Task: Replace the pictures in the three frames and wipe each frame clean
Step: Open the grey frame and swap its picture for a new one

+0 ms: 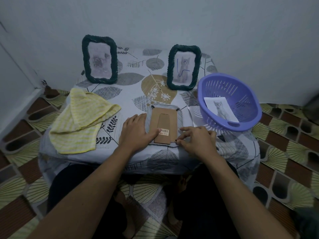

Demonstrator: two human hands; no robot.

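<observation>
One yellow striped cloth (81, 121) far left. I count three dark green braided frames: left upright frame (99, 59), face-down frame (164, 123) front centre with cardboard back up, right upright frame (184, 67). Barcode sticker (164, 131) on the back, digits unreadable. Left hand (136, 130) flat on the face-down frame's left edge. Right hand (196, 140) pinches its lower-right retaining tab (176, 140). One purple slotted plastic basket (245, 100) holds one cat print (221, 109).

**Cardboard, Weave, Plastic, Cloth**

The backing (163, 125) is matt brown cardboard, and its tab (173, 140) looks like thin metal. The left frame (99, 59) and right frame (183, 67) have rough, rope-like woven rims. The basket (212, 90) is smooth purple plastic and holds a paper print (221, 110). The towel (81, 121) is ribbed yellow cloth.
</observation>
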